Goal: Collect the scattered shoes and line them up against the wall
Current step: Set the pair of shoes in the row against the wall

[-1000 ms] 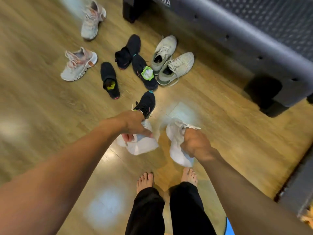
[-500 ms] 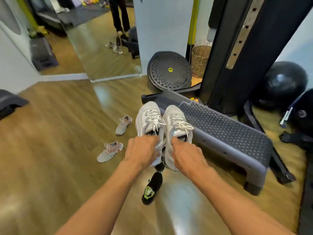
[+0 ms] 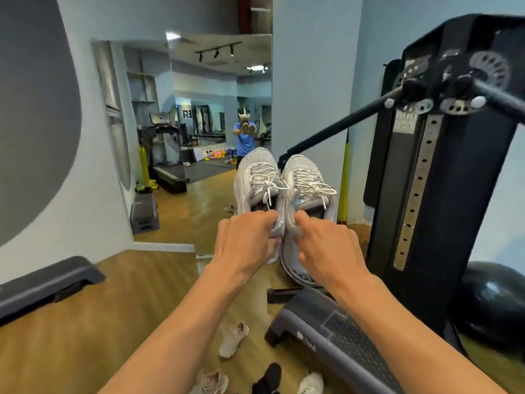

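Gripping one white mesh sneaker (image 3: pixel 255 180) by its heel collar, the left hand (image 3: pixel 247 245) holds it up at 12 o'clock; the right hand (image 3: pixel 326 248) pinches the second sneaker (image 3: pixel 308 180) likewise, sides touching. Both look light, with soft mesh and loose laces, so the firmer heel rim seems the surest hold. Scattered shoes (image 3: pixel 234 338) lie at 6 o'clock.
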The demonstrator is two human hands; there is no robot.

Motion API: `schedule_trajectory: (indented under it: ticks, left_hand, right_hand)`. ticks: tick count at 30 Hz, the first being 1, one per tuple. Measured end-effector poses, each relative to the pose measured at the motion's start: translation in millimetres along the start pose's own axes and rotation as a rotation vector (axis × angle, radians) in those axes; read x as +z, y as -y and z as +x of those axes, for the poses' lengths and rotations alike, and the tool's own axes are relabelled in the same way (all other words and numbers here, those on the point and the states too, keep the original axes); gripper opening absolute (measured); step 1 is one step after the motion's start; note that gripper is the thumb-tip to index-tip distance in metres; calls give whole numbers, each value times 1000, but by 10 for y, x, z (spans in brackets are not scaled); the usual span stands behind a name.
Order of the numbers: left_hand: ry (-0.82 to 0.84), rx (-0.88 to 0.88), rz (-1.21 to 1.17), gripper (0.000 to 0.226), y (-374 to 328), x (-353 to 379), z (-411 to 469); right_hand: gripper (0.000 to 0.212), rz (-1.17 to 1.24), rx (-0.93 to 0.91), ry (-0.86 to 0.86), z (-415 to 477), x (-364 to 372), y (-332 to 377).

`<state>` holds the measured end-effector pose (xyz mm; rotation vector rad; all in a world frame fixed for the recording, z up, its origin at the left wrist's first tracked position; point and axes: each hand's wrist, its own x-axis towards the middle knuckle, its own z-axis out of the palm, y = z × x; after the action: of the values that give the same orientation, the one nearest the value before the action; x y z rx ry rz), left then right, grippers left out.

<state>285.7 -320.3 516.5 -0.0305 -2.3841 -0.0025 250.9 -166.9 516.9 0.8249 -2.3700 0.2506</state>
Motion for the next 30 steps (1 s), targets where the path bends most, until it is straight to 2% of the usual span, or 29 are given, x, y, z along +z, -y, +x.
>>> schedule_trajectory:
  ticks: [6,10,12,16,22,27,30]
  left_hand:
    - [-185,-23,178,35,-15,-945,114]
    - [-263,-91,332,24,-84,-1458,-48]
    - [-283,-141,437,25,-107,-1702,-207]
    - [-268,-257,584,32,-137,-2233,-713]
    - [-187,-470,777,27,-157,-3246,-1681]
    - [-201,-604,973,37,-235,-4147,-2638]
    - [-156,-692,1073,34,-328,-4750,-3319]
  right_hand:
    - [9,119,-164,-256,264,-649,242]
    - [11,223,-245,-305,254,-970,442]
    - [10,289,-301,-297,208,-1092,598]
    - [7,421,-414,-309,23,-1291,1075]
    - [7,642,-624,-344,-457,-1707,2114]
    - [4,760,-782,-374,-1043,-2231,3059]
    - [3,849,-882,-370,-1550,-2587,3713]
